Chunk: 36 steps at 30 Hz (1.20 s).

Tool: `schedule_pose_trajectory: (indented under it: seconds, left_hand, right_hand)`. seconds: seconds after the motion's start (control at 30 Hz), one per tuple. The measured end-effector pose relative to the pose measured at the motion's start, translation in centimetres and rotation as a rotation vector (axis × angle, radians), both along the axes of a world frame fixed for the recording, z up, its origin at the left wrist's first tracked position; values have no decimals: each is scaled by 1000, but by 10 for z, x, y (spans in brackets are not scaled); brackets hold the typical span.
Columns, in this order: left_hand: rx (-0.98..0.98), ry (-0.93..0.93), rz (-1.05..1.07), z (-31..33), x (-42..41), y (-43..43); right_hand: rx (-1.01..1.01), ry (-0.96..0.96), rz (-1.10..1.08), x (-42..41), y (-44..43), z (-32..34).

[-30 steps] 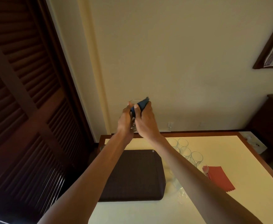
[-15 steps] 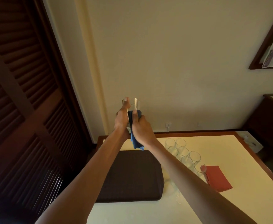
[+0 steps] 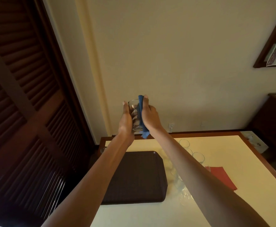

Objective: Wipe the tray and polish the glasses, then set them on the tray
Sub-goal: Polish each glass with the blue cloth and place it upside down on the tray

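1. The step in hand is polishing. The glass [image 3: 134, 112] is held up in the air, above and beyond the far edge of the tray [image 3: 142, 177], against the wall.
2. The left hand [image 3: 126, 118] wraps the glass from its left side, fingers curled round it (they show through the clear wall). The right hand [image 3: 150, 117] clasps the blue cloth [image 3: 141, 115] and presses it to the glass's right side, fingertips hooked over the cloth's top end.
3. No glass shows on the tray, so this is probably an early one of the set.
4. The next move, as I judge it, is to bring the glass down upright onto the tray. That calls for a firm left-hand hold while the cloth comes away, because polished glass slips easily.
5. Hard to make out:
   - The other glasses [image 3: 197, 157] stand right of the tray, but the right forearm crosses them, so I cannot count them.
   - A red cloth [image 3: 222, 177] lies farther right of the tray, partly behind that arm.
   - The left forearm covers the tray's left side, and whether the tray has been wiped cannot be told.
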<state>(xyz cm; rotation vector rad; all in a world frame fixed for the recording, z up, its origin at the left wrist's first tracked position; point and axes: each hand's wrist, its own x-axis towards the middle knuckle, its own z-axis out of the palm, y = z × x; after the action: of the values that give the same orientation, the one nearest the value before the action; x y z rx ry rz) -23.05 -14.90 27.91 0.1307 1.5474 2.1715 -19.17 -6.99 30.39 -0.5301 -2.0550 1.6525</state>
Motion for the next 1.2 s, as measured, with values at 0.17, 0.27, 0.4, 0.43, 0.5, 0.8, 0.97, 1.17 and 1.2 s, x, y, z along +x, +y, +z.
schedule_pose_trajectory:
  seconds: [0.17, 0.27, 0.4, 0.43, 0.5, 0.8, 0.97, 1.17, 1.2]
  left_hand:
    - [-87, -26, 69, 0, -9, 0]
    - [-86, -38, 80, -1, -9, -4]
    - [-31, -58, 22, -3, -7, -8]
    - [-29, -41, 2, -3, -7, -8]
    - [-30, -13, -15, -3, -5, -8]
    - [-186, 17, 54, 4, 1, -4]
    - [-165, -12, 116, -6, -9, -8]
    - [-116, -29, 10, -11, 0, -7]
    - [-108, -14, -9, -11, 2, -6]
  right_hand:
    - [19, -140, 66, 8, -9, -19]
    - [125, -124, 82, 10, -20, -35]
    - [262, 94, 28, 4, -23, -37]
    - [303, 128, 3, 2, -20, -33]
    - [279, 158, -17, -2, -13, -27]
    - [-34, -113, 72, -1, 1, -21]
    - [89, -177, 123, 7, -14, -44]
    - [214, 134, 2, 0, -15, -43]
    - [206, 120, -24, 1, -11, -38]
